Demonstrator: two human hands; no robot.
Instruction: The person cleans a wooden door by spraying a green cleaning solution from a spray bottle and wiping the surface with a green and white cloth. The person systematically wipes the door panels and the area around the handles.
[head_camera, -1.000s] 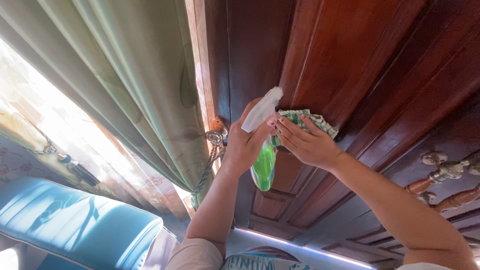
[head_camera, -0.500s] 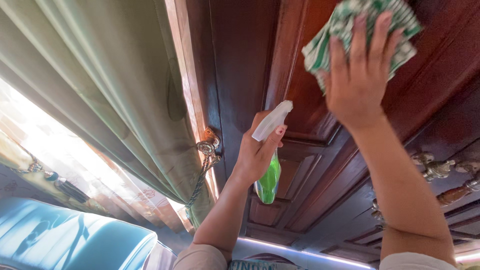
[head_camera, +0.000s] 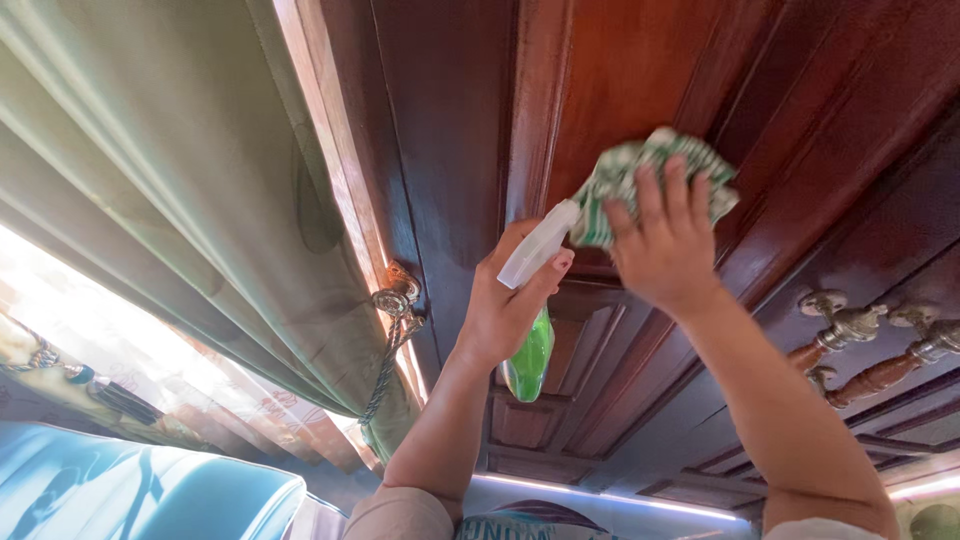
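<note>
- Right hand (head_camera: 665, 250): fingers spread, pressing a green-and-white checked cloth (head_camera: 620, 180) flat against the reddish wooden door panel (head_camera: 640, 70)
- Left hand (head_camera: 510, 300): closed around a green spray bottle (head_camera: 530, 355), white nozzle just beside the cloth
- Green curtain (head_camera: 180, 170) with rope tieback (head_camera: 390, 340) left of the door
- Metal door handles (head_camera: 850, 325) at right

The green plastic spray bottle with a white trigger head (head_camera: 530, 310) sits in the left hand (head_camera: 505, 305), at eight o'clock from the right hand (head_camera: 665, 245), which presses the green-and-white checked cloth (head_camera: 625, 180) on the dark reddish wooden panelled door (head_camera: 620, 90). The pale green draped curtain (head_camera: 180, 200) hangs at nine o'clock of the door, the turned metal-and-wood door handles (head_camera: 860, 345) at four o'clock.
</note>
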